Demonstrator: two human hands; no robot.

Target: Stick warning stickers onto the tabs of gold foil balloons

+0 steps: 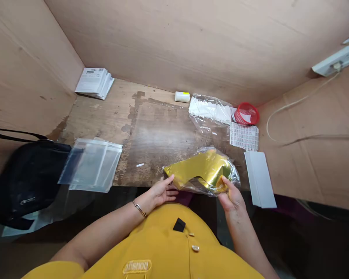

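Observation:
A shiny gold foil piece in a clear plastic bag (196, 166) lies at the front edge of the wooden table, between my two hands. My left hand (162, 191) is at the bag's left end, with the thumb over its edge and several fingers stretched out below; the index finger seems hidden under the plastic. At the right end, my right hand (232, 195) grips the bag with the thumb on top and the fingers mostly hidden underneath. The foil looks folded or bent near the right thumb.
Clear plastic sleeves (94, 166) and a black bag (31, 174) are at left. Stacked printed cards (93, 82) stand in the back corner. Along the back are a white roll (182, 97), bagged white pieces (209, 109), a red basket (246, 113), a sticker sheet (244, 136); grey card (260, 178) lies right.

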